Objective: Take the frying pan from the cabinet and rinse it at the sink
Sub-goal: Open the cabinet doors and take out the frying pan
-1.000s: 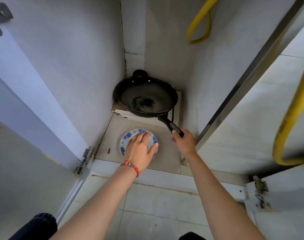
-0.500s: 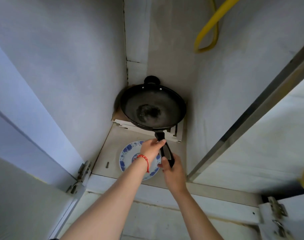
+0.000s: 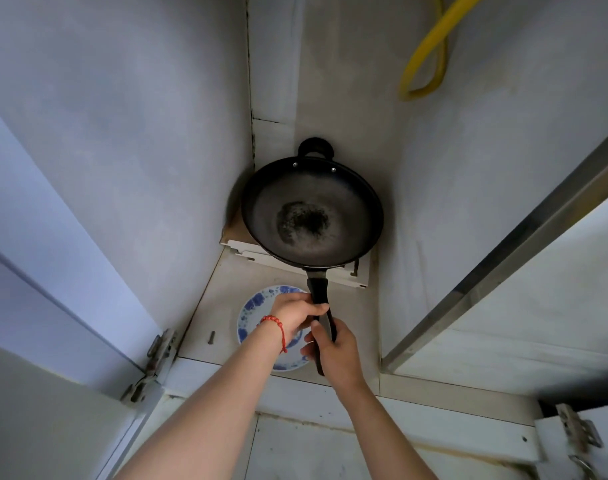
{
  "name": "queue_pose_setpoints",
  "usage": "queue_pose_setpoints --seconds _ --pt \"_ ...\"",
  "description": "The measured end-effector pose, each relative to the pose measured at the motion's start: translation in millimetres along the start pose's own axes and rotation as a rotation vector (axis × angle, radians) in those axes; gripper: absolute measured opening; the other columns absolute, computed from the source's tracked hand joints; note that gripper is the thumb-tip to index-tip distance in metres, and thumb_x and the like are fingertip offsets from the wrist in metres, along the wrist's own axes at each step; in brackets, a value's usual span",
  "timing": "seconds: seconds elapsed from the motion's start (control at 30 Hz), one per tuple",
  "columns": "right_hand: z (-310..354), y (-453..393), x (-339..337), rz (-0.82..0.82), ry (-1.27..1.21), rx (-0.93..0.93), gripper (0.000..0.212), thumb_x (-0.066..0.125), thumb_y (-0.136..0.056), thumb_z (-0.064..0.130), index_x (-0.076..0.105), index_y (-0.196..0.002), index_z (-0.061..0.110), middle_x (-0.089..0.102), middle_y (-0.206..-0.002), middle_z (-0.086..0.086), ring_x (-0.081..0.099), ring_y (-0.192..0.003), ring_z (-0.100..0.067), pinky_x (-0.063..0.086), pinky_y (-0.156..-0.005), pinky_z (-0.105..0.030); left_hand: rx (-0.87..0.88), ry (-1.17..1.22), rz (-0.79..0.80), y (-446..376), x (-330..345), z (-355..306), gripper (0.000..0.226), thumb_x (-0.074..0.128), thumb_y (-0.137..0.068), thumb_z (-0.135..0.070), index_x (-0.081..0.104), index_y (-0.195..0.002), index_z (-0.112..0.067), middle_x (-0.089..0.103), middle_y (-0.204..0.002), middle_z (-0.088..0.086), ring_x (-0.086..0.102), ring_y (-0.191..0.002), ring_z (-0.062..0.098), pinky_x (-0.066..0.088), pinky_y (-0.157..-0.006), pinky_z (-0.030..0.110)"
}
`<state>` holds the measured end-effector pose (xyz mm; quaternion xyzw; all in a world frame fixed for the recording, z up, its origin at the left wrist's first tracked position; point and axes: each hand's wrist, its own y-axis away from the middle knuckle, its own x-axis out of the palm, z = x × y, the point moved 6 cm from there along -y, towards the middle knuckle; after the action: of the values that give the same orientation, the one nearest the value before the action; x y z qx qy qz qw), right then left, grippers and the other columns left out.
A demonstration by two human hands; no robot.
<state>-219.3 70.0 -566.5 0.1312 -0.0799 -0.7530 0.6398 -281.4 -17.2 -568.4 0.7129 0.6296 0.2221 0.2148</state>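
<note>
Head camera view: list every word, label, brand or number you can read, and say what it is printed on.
None: no readable text shows anywhere.
Frying pan: no brand or marking visible on bowl or handle.
Blue and white plate: painted pattern only, no writing.
Yellow hose: no print visible.
Cabinet walls and door hinges: bare, nothing legible.

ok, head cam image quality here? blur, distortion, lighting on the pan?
Head view: sharp, no motion blur on the frying pan or either hand. Wide-angle bowing splays the cabinet walls and door edge. Light is dim, soft and bluish; faint sheen inside the pan, no hard glare.
</note>
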Motion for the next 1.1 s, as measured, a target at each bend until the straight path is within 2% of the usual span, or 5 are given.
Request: queue_pose_setpoints --seconds 0.17,0.3,0.5,0.8,1.1 --pt "-9.0 -1.2 0.1 0.015 -0.07 0.038 0.012 0.052 -0.092 0.015 0.058 -0.091 0.005 0.061 -0.064 -0.011 0.056 -0.04 -0.015 0.049 -0.043 -0.024 -0.069 0.136 0.133 -6.0 7.4 13.0 0.013 0.061 -0.078 0.005 0.065 -0.09 0.0 0.065 -0.086 0.013 0.061 -0.087 0.027 0.05 -0.074 0.028" --pt "-2.9 2.2 -0.8 -0.053 -0.046 -0.057 0.017 0.052 -0.091 0.012 0.057 -0.076 0.007 0.055 -0.055 -0.011 0.048 -0.034 -0.013 0.042 -0.037 -0.022 -0.06 0.153 0.082 -6.8 9.0 11.3 0.01 0.058 -0.077 0.011 0.063 -0.081 0.003 0.065 -0.08 0.012 0.063 -0.076 0.021 0.05 -0.067 0.024" --pt "-3.4 12.7 6.4 -0.076 -0.099 -0.077 0.022 0.053 -0.091 0.011 0.056 -0.069 0.007 0.053 -0.053 -0.011 0.047 -0.035 -0.015 0.043 -0.036 -0.025 -0.02 0.134 0.04 -1.0 2.2 14.7 0.022 0.059 -0.075 0.01 0.063 -0.097 0.013 0.066 -0.081 0.016 0.064 -0.079 0.026 0.052 -0.084 0.033" --pt "34.0 51.9 2.0 -0.067 -0.075 -0.123 0.022 0.051 -0.09 0.008 0.05 -0.068 0.004 0.049 -0.047 -0.011 0.044 -0.032 -0.016 0.038 -0.035 -0.025 0.082 0.188 0.039 59.6 1.5 -7.5 0.02 0.059 -0.076 0.007 0.07 -0.078 -0.01 0.07 -0.081 0.009 0.065 -0.091 0.025 0.048 -0.092 0.035" --pt "58.3 145.9 2.6 -0.007 -0.101 0.038 0.025 0.052 -0.089 0.004 0.047 -0.064 0.006 0.047 -0.047 -0.013 0.043 -0.031 -0.02 0.034 -0.034 -0.023 -0.059 0.238 -0.069 162.4 -9.3 4.2 0.017 0.059 -0.074 0.011 0.069 -0.082 0.0 0.071 -0.069 0.007 0.066 -0.079 0.023 0.052 -0.077 0.026"
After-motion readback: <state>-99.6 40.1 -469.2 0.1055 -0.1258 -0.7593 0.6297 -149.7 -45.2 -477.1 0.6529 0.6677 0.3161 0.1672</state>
